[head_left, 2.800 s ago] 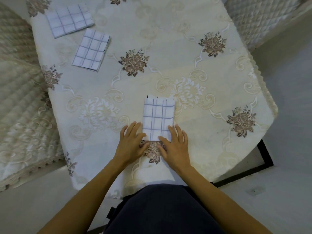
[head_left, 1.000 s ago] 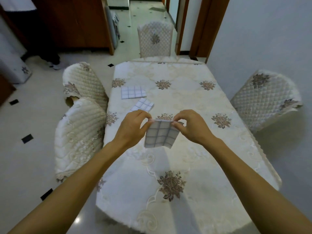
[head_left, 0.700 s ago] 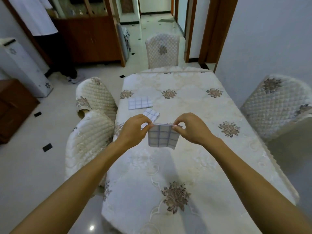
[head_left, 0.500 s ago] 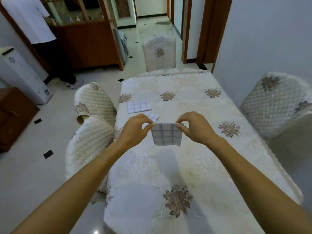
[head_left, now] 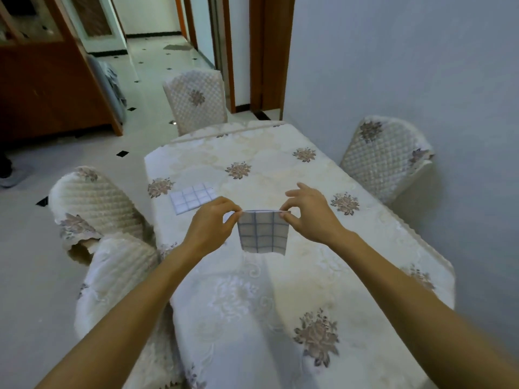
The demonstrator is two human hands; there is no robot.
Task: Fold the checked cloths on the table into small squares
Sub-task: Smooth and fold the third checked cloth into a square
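The folded checked cloth (head_left: 263, 233) now hangs in the air above the worktop (head_left: 280, 299), clear of its surface; 2.8 s ago it lay flat near the front edge under both of your palms. Your left hand (head_left: 209, 228) pinches its upper left corner between thumb and fingers, and your right hand (head_left: 310, 213) pinches the upper right corner, remaining fingers loosely spread. The top edge is level and the panel hangs roughly square. This suggests the cloth is at or near its final fold and ready to set down. A finished cloth (head_left: 193, 197) lies flat on the worktop beyond your left hand. No brand, label or writing is legible anywhere in view.
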